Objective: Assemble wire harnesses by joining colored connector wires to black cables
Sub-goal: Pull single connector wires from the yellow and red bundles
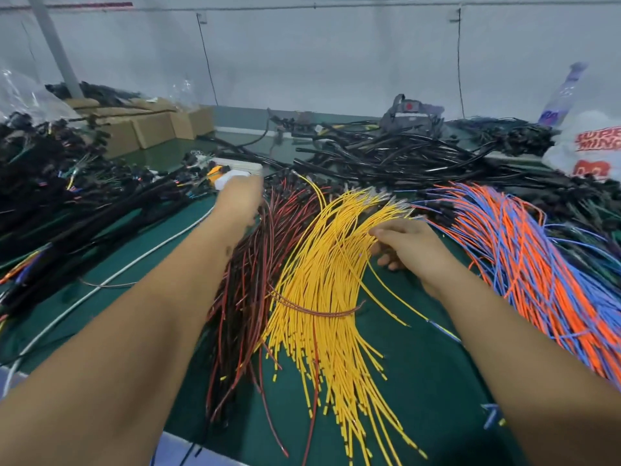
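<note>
I see both forearms bare to the near edge of view, no sleeves, gloves, watch or rings on my left hand (240,196) or right hand (408,245).

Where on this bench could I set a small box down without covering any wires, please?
Bare green mat shows between the black harness pile and the dark red wires, crossed by a white cable. Another patch lies near the front edge, between the yellow wires and the orange and blue wires. The back, under black cables, is crowded.
</note>
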Motion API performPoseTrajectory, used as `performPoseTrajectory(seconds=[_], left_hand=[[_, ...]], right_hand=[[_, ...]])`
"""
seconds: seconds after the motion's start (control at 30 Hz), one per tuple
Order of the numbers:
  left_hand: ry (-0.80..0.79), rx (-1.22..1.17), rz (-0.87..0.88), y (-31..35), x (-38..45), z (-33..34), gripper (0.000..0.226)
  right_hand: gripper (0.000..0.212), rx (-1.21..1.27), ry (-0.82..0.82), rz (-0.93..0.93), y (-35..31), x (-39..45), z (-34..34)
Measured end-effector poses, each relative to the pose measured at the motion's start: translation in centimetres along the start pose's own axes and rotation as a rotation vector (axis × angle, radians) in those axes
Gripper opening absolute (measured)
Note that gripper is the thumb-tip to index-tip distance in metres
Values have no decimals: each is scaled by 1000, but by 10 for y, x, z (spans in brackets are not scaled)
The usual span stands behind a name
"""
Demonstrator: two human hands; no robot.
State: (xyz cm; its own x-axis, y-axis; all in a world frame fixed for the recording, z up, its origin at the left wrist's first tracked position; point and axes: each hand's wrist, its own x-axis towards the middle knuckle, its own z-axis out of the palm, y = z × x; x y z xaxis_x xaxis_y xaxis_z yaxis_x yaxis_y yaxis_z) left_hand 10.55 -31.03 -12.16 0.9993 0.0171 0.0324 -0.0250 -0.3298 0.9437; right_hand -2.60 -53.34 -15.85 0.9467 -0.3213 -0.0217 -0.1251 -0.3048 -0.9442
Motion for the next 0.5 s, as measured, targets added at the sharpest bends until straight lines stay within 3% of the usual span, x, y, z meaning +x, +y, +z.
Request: performPoseTrajectory(seconds=[0.1, 0.2, 0.37, 0.5], left_hand=[[-232, -307, -108, 19, -21, 43, 29], [-336, -640, -173, 20, -44, 87, 23], [-220, -503, 25, -11, -65, 123, 23], [-115, -529, 93, -21, -65, 121, 21]], right_hand=[[7, -142, 2, -38, 4, -4, 4], [12, -419, 40, -140, 6, -8, 10], [22, -883, 33, -220, 8, -15, 17], [15, -1004, 89, -248, 5, -14, 24]])
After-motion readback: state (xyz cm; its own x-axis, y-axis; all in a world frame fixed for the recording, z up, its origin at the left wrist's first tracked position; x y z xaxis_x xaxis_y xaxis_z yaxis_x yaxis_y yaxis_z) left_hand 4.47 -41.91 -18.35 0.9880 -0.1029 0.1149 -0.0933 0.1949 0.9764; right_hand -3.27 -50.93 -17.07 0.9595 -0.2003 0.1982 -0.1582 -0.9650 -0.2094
